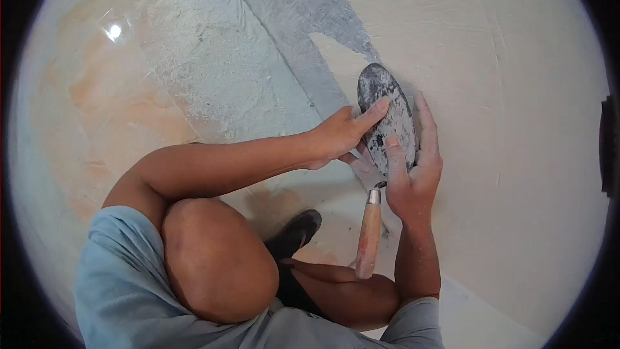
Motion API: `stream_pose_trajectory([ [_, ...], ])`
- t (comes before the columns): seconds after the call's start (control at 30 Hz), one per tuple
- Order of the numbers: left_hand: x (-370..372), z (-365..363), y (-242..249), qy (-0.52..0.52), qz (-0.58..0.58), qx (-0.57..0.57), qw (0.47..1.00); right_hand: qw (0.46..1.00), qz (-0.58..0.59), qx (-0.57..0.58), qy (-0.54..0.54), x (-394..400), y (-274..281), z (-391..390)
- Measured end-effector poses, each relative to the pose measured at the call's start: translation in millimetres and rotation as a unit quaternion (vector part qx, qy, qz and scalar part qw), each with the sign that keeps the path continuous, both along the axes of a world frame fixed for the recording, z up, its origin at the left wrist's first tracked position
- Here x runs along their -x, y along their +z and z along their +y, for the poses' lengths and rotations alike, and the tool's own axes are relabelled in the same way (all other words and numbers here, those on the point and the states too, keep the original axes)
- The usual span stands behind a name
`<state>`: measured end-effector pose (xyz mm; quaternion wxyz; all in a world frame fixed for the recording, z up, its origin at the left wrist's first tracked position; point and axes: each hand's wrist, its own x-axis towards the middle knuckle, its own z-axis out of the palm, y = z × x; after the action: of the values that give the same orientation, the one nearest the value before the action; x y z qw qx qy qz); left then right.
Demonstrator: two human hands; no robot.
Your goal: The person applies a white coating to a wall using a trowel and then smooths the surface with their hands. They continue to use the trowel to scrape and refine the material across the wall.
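Note:
A trowel (369,236) with a worn wooden handle hangs between my forearms, its handle end toward my body. Its long oval blade (382,94) looks dark and is smeared with pale dried plaster. My left hand (342,132) grips the blade from the left, thumb lying across its face and fingers partly hidden behind. From the right, my right hand (413,178) holds the blade's lower part, with the thumb on the face and the fingers along the far edge. Neither hand is on the handle. Behind the blade is a wall or board surface (504,90) coated in smooth cream plaster.
Bare grey surface (310,6) shows beside the coated area. A pale sheet (219,58) strewn with plaster crumbs lies along its edge. Glossy, orange-stained floor covering (129,113) spreads at left. My bent knee (216,258) and dark shoe (300,229) are below my left arm.

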<state>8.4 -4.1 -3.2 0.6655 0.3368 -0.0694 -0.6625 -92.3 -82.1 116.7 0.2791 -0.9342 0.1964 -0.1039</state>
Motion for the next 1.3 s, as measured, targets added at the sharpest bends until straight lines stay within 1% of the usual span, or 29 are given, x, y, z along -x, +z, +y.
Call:
stream_pose_trajectory([
  [0.07, -1.1, 3.0, 2.7, 0.012, -0.002, 0.019, 1.000, 1.000, 0.017, 0.023, 0.009, -0.1, 4.2, -0.4],
  [0.1, -0.9, 3.7, 0.9, 0.032, 0.003, -0.003, 0.999, 0.999, 0.038, 0.027, 0.002, -1.9, 7.0, 2.5],
  [0.13, 0.4, 3.4, -1.8, 0.030, 0.002, 0.000, 1.000, 0.998, 0.059, 0.030, -0.005, -4.0, 9.9, 6.3],
  [0.2, 1.4, 5.0, -4.4, 0.088, 0.019, -0.010, 0.996, 0.997, 0.070, 0.030, -0.005, -10.2, 14.3, 12.7],
  [0.23, 0.5, 7.2, -3.0, 0.083, 0.064, -0.007, 0.994, 0.996, 0.080, 0.026, -0.002, -12.3, 14.0, 13.5],
  [0.27, 2.3, 6.3, -2.3, 0.083, 0.067, -0.011, 0.994, 0.996, 0.084, 0.022, -0.001, -11.1, 9.5, 8.5],
  [0.33, 7.3, 3.3, 2.8, 0.128, 0.165, 0.011, 0.978, 0.995, 0.057, 0.076, 0.039, -5.5, 0.4, -3.3],
  [0.37, 6.4, 3.2, 3.4, 0.127, 0.193, 0.023, 0.973, 0.995, 0.057, 0.074, 0.038, -6.4, -0.4, -3.9],
  [0.43, 8.8, 1.8, 6.0, 0.136, 0.200, 0.043, 0.969, 0.996, 0.071, 0.049, 0.009, -7.7, 3.8, -4.1],
  [0.47, 9.6, 0.5, 7.5, 0.147, 0.204, 0.065, 0.966, 0.996, 0.072, 0.050, 0.006, -9.2, 7.1, -1.5],
  [0.5, 6.4, 3.5, 5.0, 0.132, 0.209, 0.091, 0.965, 0.994, 0.085, 0.066, -0.002, -12.9, 10.1, 3.3],
  [0.53, 6.9, 3.0, 4.8, 0.133, 0.208, 0.093, 0.965, 0.992, 0.096, 0.082, -0.008, -15.6, 11.2, 6.0],
  [0.67, 2.1, 0.7, -2.2, 0.173, 0.208, 0.088, 0.959, 0.993, 0.091, 0.080, 0.010, -26.6, 4.1, 1.1],
  [0.73, -4.3, 0.3, -11.1, 0.197, 0.199, 0.087, 0.956, 0.985, 0.156, 0.075, -0.008, -40.3, -3.8, 1.9],
  [0.83, -9.5, 5.4, -11.0, 0.184, 0.223, 0.109, 0.951, 0.988, 0.140, 0.065, -0.001, -39.1, -3.1, 4.2],
  [0.87, -7.3, 7.0, -8.9, 0.167, 0.218, 0.097, 0.957, 0.989, 0.133, 0.060, 0.006, -37.1, -0.9, 3.1],
  [0.9, -4.8, 8.1, -3.8, 0.150, 0.212, 0.087, 0.962, 0.996, 0.073, 0.038, 0.042, -29.9, 0.7, -0.4],
  [0.93, -2.0, 8.5, 7.0, 0.157, 0.221, 0.093, 0.958, 0.996, 0.070, 0.039, 0.044, -28.4, 2.5, -0.3],
  [1.0, 0.1, 5.3, 4.7, 0.169, 0.225, 0.102, 0.954, 0.996, 0.080, 0.034, 0.035, -27.3, 8.5, 1.2],
  [1.03, -2.2, 5.5, 0.3, 0.177, 0.200, 0.078, 0.961, 0.992, 0.118, 0.044, 0.014, -35.2, 6.2, 3.2],
  [1.1, -12.6, 6.8, -12.3, 0.176, 0.212, 0.101, 0.956, 0.990, 0.133, 0.051, 0.006, -42.5, 0.7, 7.8],
  [1.13, -17.5, 8.8, -16.8, 0.149, 0.196, 0.080, 0.966, 0.988, 0.146, 0.053, -0.001, -45.5, -2.5, 10.8],
  [1.17, -15.3, 8.1, -17.7, 0.151, 0.210, 0.088, 0.962, 0.986, 0.157, 0.054, -0.007, -47.3, -4.5, 12.9],
  [1.2, -12.3, 7.8, -15.7, 0.154, 0.225, 0.097, 0.957, 0.987, 0.154, 0.052, -0.008, -44.1, -2.4, 12.8],
  [1.27, -8.0, 9.2, -3.5, 0.135, 0.211, 0.088, 0.964, 0.993, 0.101, 0.051, 0.029, -32.1, 6.2, 9.4],
  [1.3, -6.6, 10.1, 1.5, 0.135, 0.211, 0.093, 0.964, 0.994, 0.093, 0.060, 0.026, -30.5, 7.0, 10.3],
])
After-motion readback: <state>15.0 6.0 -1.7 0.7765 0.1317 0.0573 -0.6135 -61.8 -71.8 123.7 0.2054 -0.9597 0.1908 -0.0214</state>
